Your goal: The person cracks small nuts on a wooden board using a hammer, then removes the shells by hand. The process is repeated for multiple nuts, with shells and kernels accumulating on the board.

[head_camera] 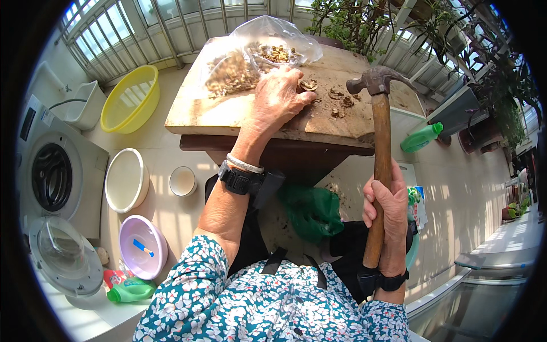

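My right hand point(386, 201) is closed around the wooden handle of a claw hammer point(381, 128), whose metal head is raised level with the right part of the wooden board point(205, 119). On the board, my left hand point(284, 89) has its fingers beside a cracked walnut shell point(308, 85); whether they grip it or something else is hidden. Broken shell pieces point(342, 100) and crumbs lie to the right of that hand. Behind it, a clear plastic bag point(273, 32) holds walnut pieces point(277, 54), with more nut pieces or shells point(230, 77) showing through the plastic at its left.
Below the board, a green plastic bag point(312, 213) lies between my legs. Basins, yellow point(151, 98), white point(127, 180) and purple point(143, 246), stand left near a cup point(183, 181) and washing machine point(64, 166). A green bottle point(422, 137) lies right, near potted plants.
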{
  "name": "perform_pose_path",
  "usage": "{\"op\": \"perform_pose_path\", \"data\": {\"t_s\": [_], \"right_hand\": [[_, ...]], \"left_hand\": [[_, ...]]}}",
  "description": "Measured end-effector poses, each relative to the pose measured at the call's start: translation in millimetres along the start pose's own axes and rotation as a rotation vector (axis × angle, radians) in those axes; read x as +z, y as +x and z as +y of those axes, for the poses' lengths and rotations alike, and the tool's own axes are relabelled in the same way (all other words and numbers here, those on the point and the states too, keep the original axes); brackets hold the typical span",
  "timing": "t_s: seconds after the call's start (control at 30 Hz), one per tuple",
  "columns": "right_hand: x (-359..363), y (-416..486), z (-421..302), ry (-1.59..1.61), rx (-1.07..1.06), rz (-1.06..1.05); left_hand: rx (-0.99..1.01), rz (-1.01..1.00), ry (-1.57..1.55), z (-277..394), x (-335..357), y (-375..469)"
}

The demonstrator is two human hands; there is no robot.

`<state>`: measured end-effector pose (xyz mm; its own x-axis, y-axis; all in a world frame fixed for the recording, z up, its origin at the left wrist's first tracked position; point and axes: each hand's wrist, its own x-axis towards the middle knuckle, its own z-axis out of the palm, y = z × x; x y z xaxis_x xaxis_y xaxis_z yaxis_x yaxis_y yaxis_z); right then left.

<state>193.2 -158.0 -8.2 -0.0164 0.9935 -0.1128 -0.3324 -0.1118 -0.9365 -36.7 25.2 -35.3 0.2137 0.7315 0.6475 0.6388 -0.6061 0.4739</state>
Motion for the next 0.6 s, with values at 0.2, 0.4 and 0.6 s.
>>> {"op": "perform_pose_path", "data": {"t_s": [0.2,0.4,0.6], "right_hand": [[7.5,-15.3,-1.1,-0.02,-0.08,0.008],[7.8,-24.3,11.4,-0.042,-0.164,-0.04],[8.3,-28.2,16.9,-0.02,-0.075,-0.021]], "left_hand": [[-0.047,-0.039,-0.118,3.7,0.9,5.9],[-0.082,-0.036,-0.209,4.2,-8.9,-7.1],[-0.06,-0.149,-0.207,6.6,-16.2,-14.4]]}}
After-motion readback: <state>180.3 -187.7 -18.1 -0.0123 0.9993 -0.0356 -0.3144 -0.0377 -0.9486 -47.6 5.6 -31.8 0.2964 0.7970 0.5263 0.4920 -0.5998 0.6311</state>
